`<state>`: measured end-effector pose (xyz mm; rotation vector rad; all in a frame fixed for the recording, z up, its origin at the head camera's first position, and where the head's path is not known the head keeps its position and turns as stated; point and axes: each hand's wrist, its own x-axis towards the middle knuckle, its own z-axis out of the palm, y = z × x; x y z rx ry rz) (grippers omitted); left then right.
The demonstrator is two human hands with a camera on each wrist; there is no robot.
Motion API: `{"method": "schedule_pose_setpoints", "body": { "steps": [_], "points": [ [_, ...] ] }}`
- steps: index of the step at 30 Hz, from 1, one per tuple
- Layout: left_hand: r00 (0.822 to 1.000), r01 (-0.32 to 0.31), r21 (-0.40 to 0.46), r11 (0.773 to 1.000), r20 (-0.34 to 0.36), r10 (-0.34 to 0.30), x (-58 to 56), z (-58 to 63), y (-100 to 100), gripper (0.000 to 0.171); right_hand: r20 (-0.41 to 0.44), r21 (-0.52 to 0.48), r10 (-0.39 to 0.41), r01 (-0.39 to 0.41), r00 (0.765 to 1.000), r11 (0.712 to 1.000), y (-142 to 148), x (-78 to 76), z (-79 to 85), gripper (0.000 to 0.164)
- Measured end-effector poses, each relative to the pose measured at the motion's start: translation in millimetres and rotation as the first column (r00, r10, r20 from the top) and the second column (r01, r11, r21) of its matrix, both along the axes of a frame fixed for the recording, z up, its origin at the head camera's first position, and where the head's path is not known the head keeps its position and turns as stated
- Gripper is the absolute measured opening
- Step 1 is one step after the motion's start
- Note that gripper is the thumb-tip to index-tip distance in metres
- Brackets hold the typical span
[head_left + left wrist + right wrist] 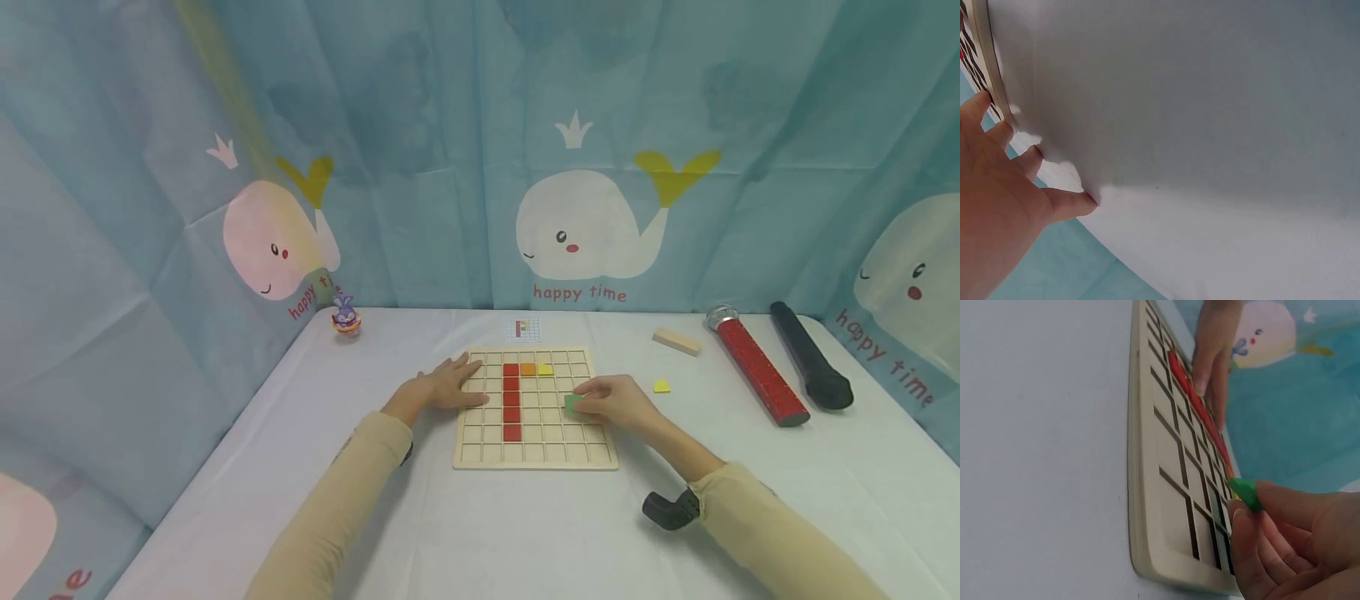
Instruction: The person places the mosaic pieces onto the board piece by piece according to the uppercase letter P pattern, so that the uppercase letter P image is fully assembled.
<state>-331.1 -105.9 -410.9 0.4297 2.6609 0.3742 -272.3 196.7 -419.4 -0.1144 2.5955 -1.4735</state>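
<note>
A pale wooden grid board (pixel 555 433) lies flat on the white table. My left hand (pixel 450 386) rests at its left edge with the fingers spread, and the left wrist view shows fingertips right at the rim. Between thumb and fingers my right hand (pixel 618 402) pinches a green tile (pixel 1245 492), held over the right part of the grid. Several red tiles (pixel 512 414) form a column on the board. To the right of the top red one sit an orange tile (pixel 528 369) and a yellow tile (pixel 545 369).
Behind the board lies a small printed grid card (pixel 522 330). On the right are a loose yellow piece (pixel 661 386), a wooden block (pixel 677 342), a red microphone (pixel 761 367) and a black microphone (pixel 810 354). A purple toy figure (pixel 346 317) stands at back left.
</note>
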Motion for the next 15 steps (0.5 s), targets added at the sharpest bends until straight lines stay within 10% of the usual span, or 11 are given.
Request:
{"method": "schedule_pose_setpoints", "body": {
  "steps": [15],
  "points": [
    [1.000,-0.006,0.008,1.000,-0.009,0.006,1.6,-0.9,-1,0.081,0.117,-0.143,-0.003,0.020,0.993,0.990,-26,-11.3,-5.0,0.034]
  ]
}}
